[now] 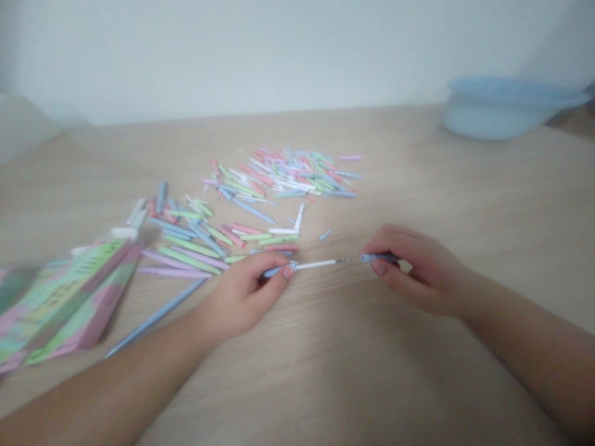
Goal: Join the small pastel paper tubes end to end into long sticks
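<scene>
Well in from the far edge of the wooden surface [372,384], your left hand [253,288] pinches a blue pen piece [273,271], its white refill [318,264] pointing right toward a blue barrel [377,257] clamped in your right hand [418,272] (the two parts stand apart). Pastel pen parts [297,173] lie nearer that edge; a blue basin [499,108] sits toward the far right corner.

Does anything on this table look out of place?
Coloured pen parts lie jumbled rather than lined up, and one small blue piece sits alone beyond the gap between left hand and right hand. Blur could hide damage.
</scene>
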Motion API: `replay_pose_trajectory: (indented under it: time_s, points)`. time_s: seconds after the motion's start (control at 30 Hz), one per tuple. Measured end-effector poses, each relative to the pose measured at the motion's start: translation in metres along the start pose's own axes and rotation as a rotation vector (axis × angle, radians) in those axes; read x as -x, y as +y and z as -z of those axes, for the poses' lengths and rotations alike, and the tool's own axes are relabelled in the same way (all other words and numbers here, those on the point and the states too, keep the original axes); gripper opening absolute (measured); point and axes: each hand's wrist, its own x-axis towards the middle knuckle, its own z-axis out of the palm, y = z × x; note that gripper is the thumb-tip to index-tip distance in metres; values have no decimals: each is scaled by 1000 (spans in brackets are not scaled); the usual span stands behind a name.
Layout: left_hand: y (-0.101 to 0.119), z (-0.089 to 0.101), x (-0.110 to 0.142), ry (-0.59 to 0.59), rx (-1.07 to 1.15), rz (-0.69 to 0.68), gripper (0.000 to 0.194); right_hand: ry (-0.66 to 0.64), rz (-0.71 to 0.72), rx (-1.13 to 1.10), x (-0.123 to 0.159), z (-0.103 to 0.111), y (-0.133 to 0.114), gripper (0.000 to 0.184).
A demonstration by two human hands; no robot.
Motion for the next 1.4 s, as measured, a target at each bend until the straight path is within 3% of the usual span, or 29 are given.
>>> replay_pose_trajectory:
  time_s: [0.23, 0.53, 1.07, 1.4]
  points:
    - [2, 1, 1, -18, -31, 2, 24, -48, -13, 36, 0, -10, -1, 9]
    - [2, 1, 1, -28, -43, -7, 23, 8, -20, 11, 0, -9, -2, 12]
    - [4, 0, 2, -73, -101, -20, 24, -44, 37, 80, 1, -13, 1, 16]
    - [5, 0, 1, -111, -170, -87, 19, -74, 21, 100, 1, -34, -6, 28]
